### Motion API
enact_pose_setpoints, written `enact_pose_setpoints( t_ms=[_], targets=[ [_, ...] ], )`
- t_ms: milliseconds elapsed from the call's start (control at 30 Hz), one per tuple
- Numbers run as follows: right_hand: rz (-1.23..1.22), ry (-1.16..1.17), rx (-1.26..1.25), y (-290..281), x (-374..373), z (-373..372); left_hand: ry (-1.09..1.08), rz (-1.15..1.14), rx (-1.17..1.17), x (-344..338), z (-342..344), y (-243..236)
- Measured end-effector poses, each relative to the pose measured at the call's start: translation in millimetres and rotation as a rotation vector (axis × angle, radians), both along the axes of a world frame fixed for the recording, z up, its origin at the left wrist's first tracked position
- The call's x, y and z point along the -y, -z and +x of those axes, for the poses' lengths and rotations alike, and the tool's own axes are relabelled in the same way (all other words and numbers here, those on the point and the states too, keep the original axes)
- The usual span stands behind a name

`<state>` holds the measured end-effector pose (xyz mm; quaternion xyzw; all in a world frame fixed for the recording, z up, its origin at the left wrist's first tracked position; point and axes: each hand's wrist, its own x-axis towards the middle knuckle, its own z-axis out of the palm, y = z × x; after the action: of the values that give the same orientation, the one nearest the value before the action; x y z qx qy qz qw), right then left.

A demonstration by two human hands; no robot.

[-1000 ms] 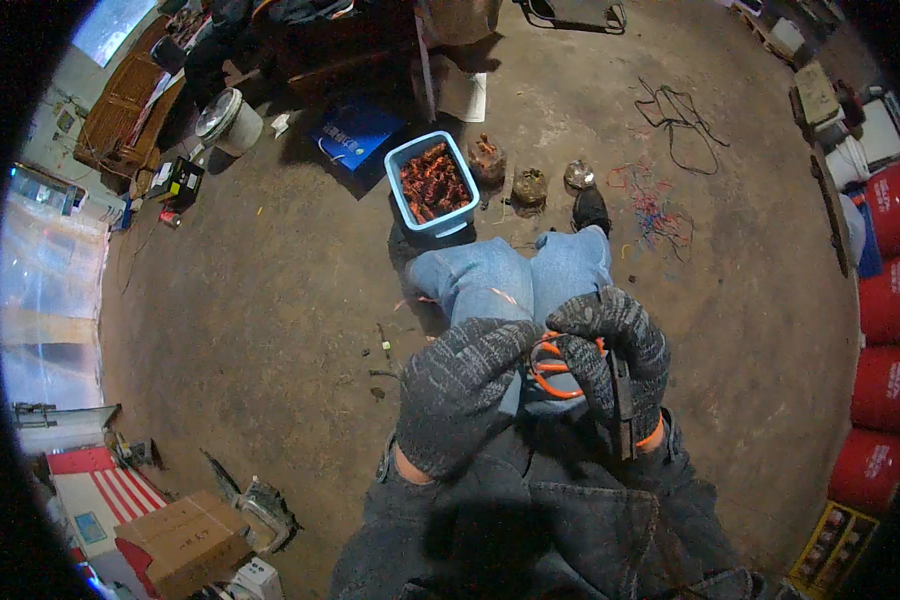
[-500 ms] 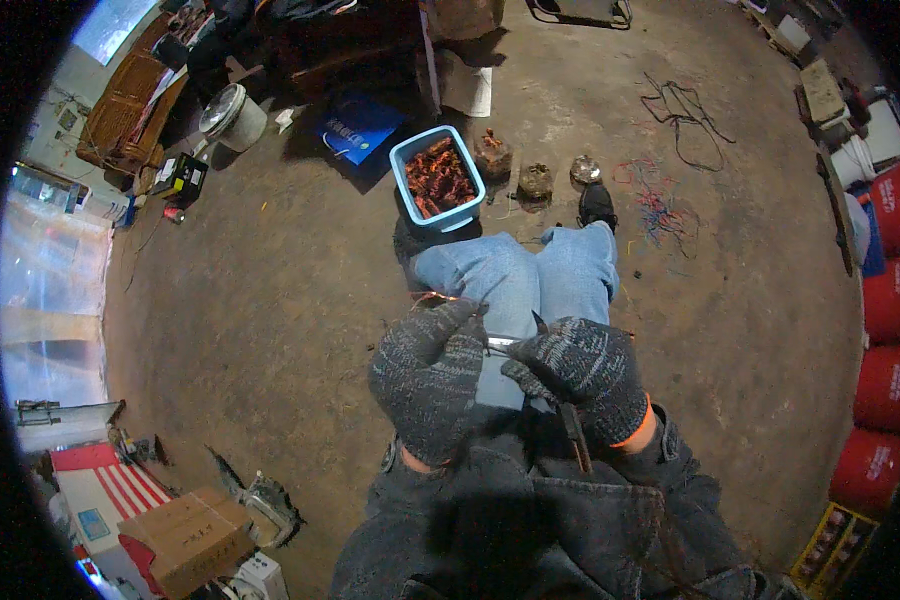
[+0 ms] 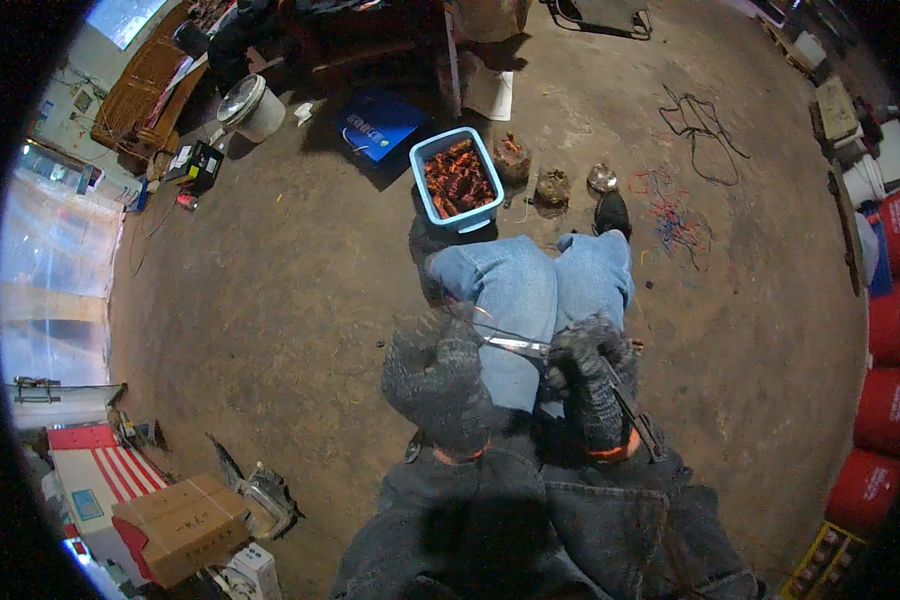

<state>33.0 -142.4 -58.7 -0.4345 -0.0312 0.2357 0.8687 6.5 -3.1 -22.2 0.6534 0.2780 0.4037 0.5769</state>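
Both hands wear dark grey knit gloves and are over my jeans-clad lap. My left hand point(image 3: 435, 385), smeared by motion, is closed around thin wire point(image 3: 482, 318) that shows copper-coloured at its fingertips. My right hand point(image 3: 592, 385) is closed on a dark tool that looks like pliers point(image 3: 633, 412); its handles stick out toward my right sleeve, and its jaws are hard to make out. A shiny, silvery narrow strip point(image 3: 515, 345) spans the gap between the hands; I cannot tell whether it is a blade or part of the tool.
Beyond my knees stands a light blue tub point(image 3: 418, 165) full of copper-coloured scrap. Beside it are several lumpy bundles point(image 3: 553, 187). Coloured wire scraps point(image 3: 675, 225) and a black cable point(image 3: 700, 130) lie on the floor. Red drums point(image 3: 885, 405) line the right; a cardboard box point(image 3: 185, 525) sits lower left.
My hands have drawn slightly apart, exposing more of the silvery strip. My right hand has turned, swinging the tool's handles outward to the right. The whole view has shifted a little.
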Motion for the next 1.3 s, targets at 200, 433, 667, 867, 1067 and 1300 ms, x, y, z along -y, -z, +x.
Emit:
enact_pose_setpoints(
  t_ms=[200,433,667,867,1067,1300],
  targets=[
    [-0.438,0.194,0.366,-16.7,16.4,28.5,0.124,0.175,-0.122,-12.3,1.7,-4.0],
    [-0.186,0.409,0.338,-52.4,23.2,25.7,0.339,0.553,-0.185,-8.1,1.8,-12.0],
    [-0.733,0.098,0.787,-52.7,-5.5,26.6,0.461,0.942,-0.165,-8.0,-3.2,-12.2],
    [-0.897,0.203,1.128,-36.6,-1.0,16.3,0.564,0.825,-0.041,-1.3,-5.0,-1.6],
    [-0.922,0.151,1.157,-34.4,-2.9,5.4,0.631,0.29,0.058,18.5,-8.1,-5.5],
    [-0.882,0.144,1.027,-49.9,11.8,3.1,0.527,-0.463,-0.024,29.4,-7.6,-22.9]
  ],
)
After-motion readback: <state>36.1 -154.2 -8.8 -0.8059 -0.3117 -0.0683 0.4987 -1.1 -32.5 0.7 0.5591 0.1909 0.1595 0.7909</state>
